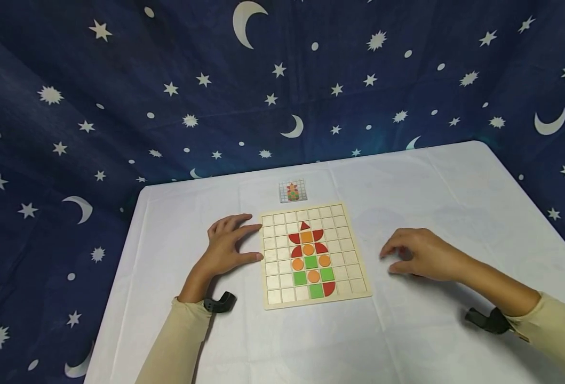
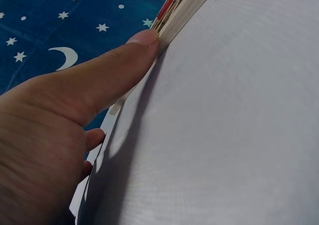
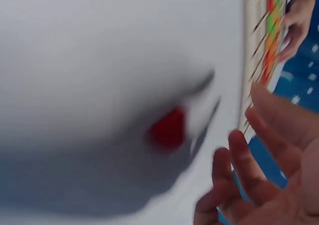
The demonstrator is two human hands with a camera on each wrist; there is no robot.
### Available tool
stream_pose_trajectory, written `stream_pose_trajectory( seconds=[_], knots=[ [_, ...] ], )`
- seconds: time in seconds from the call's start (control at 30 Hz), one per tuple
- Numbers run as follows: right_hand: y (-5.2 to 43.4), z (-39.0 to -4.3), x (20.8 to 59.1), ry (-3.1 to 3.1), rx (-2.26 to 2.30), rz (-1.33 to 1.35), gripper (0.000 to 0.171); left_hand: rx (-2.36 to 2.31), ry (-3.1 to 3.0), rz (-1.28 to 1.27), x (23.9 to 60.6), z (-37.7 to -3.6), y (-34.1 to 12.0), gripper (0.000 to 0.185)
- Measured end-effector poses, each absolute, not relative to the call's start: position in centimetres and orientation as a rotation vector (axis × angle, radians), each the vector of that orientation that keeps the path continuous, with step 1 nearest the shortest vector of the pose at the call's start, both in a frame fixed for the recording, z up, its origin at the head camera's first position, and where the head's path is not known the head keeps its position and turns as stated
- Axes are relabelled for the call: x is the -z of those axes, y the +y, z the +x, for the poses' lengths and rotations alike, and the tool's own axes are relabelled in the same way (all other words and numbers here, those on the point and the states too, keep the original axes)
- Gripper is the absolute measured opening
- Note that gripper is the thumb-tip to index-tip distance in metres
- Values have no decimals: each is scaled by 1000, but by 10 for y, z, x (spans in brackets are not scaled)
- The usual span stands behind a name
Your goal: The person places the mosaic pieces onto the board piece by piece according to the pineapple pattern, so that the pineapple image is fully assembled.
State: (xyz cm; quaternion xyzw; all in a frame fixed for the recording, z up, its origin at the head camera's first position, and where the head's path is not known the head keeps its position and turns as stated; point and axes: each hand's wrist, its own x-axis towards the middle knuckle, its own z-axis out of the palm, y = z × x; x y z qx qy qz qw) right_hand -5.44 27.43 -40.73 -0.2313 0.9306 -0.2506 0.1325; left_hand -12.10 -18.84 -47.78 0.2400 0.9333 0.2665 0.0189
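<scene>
Resting flat on the white tablecloth [image 1: 407, 176], the left hand [image 1: 227, 246] has its fingers stretched out and relaxed, not gripping anything. Its fingertips and thumb touch the left edge of the wooden grid board [image 1: 351, 282], and the left wrist view shows the thumb [image 2: 117, 70] pushed right up against the board's side.

Just right of that hand, the board lies flat between both hands. It has a little figure built out of tiles: a red triangle [image 1: 304, 226] on top, red curved bits and orange circles [image 1: 308, 249] under it, then green squares [image 1: 310, 262] and a red quarter-round at the bottom. Beyond the board, away from the hands, there's a small pattern card [image 1: 293, 191] with the same sort of picture on it.

Further right, the right hand [image 1: 419, 255] hovers low over the cloth, near the board's right edge but not touching it. Fingers loosely curled, holding nothing as far as I can see. The right wrist view is blurry, but there's a loose red piece [image 3: 168, 129] lying on the cloth right by the fingers [image 3: 239, 160], untouched.
</scene>
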Motion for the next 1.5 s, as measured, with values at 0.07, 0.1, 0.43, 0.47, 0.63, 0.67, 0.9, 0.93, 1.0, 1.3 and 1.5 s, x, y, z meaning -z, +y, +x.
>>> stream_pose_trajectory(
  seconds=[0.07,0.1,0.43,0.47,0.63,0.67,0.9,0.93,1.0,1.3,1.5],
  knots=[
    [291,-54,407,2659,660,-625,32,-837,2900,759,479,-121,-188,76],
    [298,-54,408,2639,633,-610,34,-840,2901,766,479,-121,-188,75],
    [318,-50,420,2578,660,-684,34,-813,2903,751,480,-122,-189,75],
    [317,-50,421,2583,661,-689,34,-812,2904,750,480,-122,-189,75],
    [311,-51,424,2637,665,-696,29,-809,2905,749,479,-121,-190,75],
    [309,-51,425,2653,685,-687,28,-807,2905,747,479,-121,-190,75],
    [277,-54,426,2555,1036,-554,16,-805,2900,737,478,-121,-188,75],
    [270,-55,425,2511,1091,-532,14,-803,2901,735,478,-121,-188,75],
    [255,-56,424,2415,1185,-503,11,-796,2901,733,478,-121,-188,76],
    [186,-54,428,2128,1298,-436,17,-804,2903,728,478,-121,-188,75],
    [156,-47,433,2212,1287,-635,13,-812,2903,733,478,-121,-189,75]
  ],
)
